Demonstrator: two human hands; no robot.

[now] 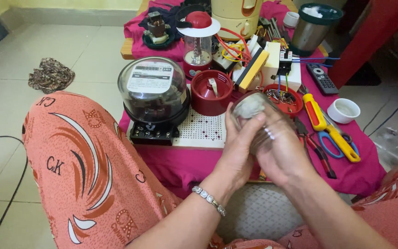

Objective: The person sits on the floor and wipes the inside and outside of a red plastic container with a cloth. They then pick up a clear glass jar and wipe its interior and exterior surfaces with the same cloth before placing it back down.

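**Head view: two hands close on a clear jar above a crowded worktop**

Head view, looking down: the left hand (237,154) and the right hand (279,157) meet over the near edge of the worktop (365,173), both wrapped around a clear glass jar (253,113) held tilted in the air. The fingers (269,133) of both hands are curled shut on the jar's body; a silver bracelet (209,199) circles the left wrist.

Just beyond the jar stands a red plastic cup (211,94), with a red dish of small metal parts (284,99) to its right. A glass-domed electricity meter (154,92) sits on a white perforated board (203,131) to the left, close to the worktop's left edge. On the right, a yellow-and-red screwdriver (328,127), blue-handled scissors (333,145) and red-handled pliers (316,152) lie near the front edge, a small white bowl (343,110) and a remote control (321,78) behind them. Open room lies on the tiled floor (88,41) to the left, where a crumpled cloth (50,74) rests well apart.
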